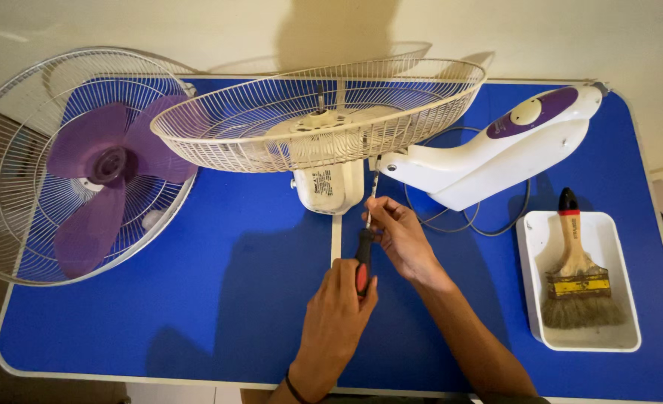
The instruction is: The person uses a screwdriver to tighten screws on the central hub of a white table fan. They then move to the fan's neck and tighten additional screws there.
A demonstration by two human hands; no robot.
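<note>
A white fan motor housing point(330, 187) with its rear wire guard point(316, 120) lies on the blue table point(219, 299), joined to a white and purple stand arm point(496, 150). My left hand point(335, 318) grips the red and black handle of a screwdriver point(363, 258). The shaft points up at the joint between motor housing and stand arm. My right hand point(402, 239) pinches the metal shaft near its tip, steadying it.
A front wire guard point(17, 194) with a purple three-blade propeller point(103, 168) resting in it lies at the left, overhanging the table edge. A white tray point(541, 299) at the right holds a wooden paintbrush point(574, 277). A grey cable point(458, 221) loops beneath the stand arm.
</note>
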